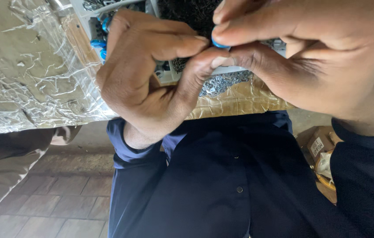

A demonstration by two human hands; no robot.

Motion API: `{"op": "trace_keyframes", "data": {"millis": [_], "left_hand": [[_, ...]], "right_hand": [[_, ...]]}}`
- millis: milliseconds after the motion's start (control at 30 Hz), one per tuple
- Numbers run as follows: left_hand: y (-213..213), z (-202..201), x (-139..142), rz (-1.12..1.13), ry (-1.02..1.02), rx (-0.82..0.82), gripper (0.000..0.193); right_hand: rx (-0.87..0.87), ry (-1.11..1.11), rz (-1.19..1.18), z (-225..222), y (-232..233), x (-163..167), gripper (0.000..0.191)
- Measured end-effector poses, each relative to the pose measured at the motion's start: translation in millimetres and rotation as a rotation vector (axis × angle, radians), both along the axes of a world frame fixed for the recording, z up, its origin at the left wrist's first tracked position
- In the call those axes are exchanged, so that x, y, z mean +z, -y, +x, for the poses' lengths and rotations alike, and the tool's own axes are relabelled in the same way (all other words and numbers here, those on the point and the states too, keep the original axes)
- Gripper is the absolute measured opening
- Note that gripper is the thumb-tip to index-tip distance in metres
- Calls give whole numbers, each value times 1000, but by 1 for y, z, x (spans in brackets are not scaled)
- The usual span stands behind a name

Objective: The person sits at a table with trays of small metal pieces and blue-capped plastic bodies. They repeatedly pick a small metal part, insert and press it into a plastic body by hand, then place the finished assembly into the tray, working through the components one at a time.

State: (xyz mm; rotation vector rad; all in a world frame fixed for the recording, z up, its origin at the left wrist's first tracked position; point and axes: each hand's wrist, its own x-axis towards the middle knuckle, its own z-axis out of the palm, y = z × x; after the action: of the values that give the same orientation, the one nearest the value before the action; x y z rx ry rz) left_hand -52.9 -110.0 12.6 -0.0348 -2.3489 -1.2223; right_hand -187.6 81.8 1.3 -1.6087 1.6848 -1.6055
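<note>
We have only one view, a camera worn on the head that looks steeply down and very close onto the left hand (145,83) and right hand (310,53), which fill the upper half of the frame. It faces down past the near edge of the wooden table wrapped in crinkled clear plastic film (28,79) to the dark navy buttoned shirt (222,176) and the grey-brown tiled floor (59,207) below, so no second view shares the scene

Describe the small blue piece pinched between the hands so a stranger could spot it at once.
Start at the table wrapped in crinkled clear plastic, then find the two hands meeting above its near edge. Between the left hand and the right hand sits the small blue piece, pinched at the fingertips, unlike the other blue parts left of the hands.
</note>
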Motion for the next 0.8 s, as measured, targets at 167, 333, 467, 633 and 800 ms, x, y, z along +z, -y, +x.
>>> {"op": "trace_keyframes", "data": {"millis": [167, 333, 467, 633, 800], "left_hand": [[-6, -4, 12, -436, 139, 67, 23], [-5, -6, 11, -241, 157, 22, 18], [-4, -1, 5, -20, 110, -13, 14], [-2, 5, 4, 33, 105, -40, 13], [-4, 5, 6, 6, 107, -30, 13]], "right_hand": [[-196, 132, 168, 14, -23, -8, 21], [-347, 204, 322, 23, -42, -17, 18], [-319, 162, 302, 24, -41, -16, 19], [-129, 127, 148, 15, -22, -4, 30], [-74, 84, 82, 9, -6, 6, 31]]}}
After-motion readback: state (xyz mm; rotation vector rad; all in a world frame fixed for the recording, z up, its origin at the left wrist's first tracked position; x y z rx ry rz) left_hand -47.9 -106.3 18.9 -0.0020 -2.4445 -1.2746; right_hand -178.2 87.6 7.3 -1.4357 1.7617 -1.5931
